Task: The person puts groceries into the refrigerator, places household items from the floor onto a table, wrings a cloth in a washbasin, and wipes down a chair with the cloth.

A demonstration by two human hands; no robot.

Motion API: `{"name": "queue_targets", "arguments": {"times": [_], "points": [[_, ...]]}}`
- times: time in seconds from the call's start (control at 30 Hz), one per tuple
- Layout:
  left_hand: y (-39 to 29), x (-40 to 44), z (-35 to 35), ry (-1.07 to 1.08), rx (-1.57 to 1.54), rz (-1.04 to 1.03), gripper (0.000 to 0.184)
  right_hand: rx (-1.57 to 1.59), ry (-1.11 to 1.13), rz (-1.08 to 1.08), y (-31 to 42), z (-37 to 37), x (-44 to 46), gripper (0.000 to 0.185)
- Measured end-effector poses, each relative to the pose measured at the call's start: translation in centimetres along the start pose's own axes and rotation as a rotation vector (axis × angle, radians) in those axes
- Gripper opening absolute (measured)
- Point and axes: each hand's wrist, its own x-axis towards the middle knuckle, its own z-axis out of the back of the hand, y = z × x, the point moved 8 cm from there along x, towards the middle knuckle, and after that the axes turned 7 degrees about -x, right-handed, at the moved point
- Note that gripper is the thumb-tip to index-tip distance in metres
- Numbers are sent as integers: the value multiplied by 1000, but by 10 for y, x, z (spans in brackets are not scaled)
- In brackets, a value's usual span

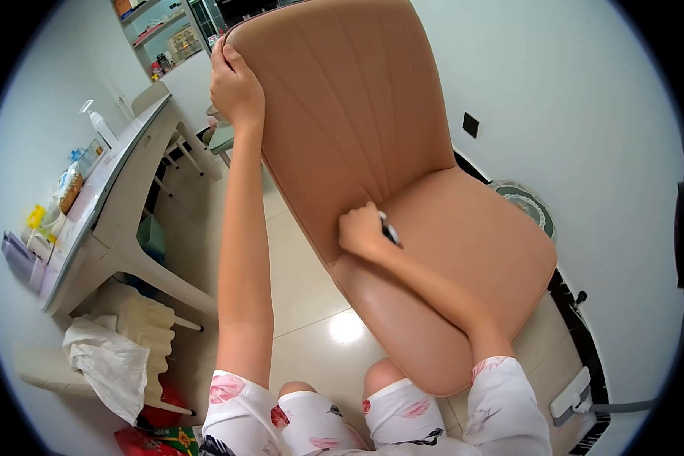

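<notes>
A brown leather-like chair (342,83) with a seamed backrest fills the middle of the view, and it looks tilted. My left hand (237,85) grips the upper left edge of its backrest, fingers wrapped over the rim. Down at the crease where backrest meets seat, my right hand (362,230) is closed around a small white and dark object (390,229). Most of that object is hidden by the hand, so its kind cannot be made out. My right forearm lies across above the seat.
To the left stands a white table (121,194) with a pump bottle (99,124) and several small items. A white cloth (110,357) hangs over a covered stool below it. A flat white mop head (571,395) rests by the right wall. Shelves (156,30) are at the back.
</notes>
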Motion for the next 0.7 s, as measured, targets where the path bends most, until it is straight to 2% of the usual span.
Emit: {"name": "queue_targets", "arguments": {"times": [0.07,0.17,0.27,0.33,0.4,0.47,0.6,0.63,0.7], "points": [[0,0,0,-1,8,-5,39,69,46,45,25,3,-10,17],[1,1,1,8,22,15,39,-28,118,178,63,6,-32,14],[0,0,1,11,17,26,39,-172,92,323,107,5,-57,14],[-3,0,2,7,14,8,39,98,115,507,141,-8,-77,15],[-7,1,4,5,9,-30,38,170,187,616,158,-7,-93,16],[-7,3,5,22,15,-13,39,176,177,569,148,1,-80,18],[-6,1,5,15,-11,11,39,537,-84,242,69,54,-36,24],[-4,2,4,18,-11,29,40,558,-78,144,47,65,-28,23],[-1,1,4,25,-6,46,40,515,-123,95,24,76,-22,24]]}}
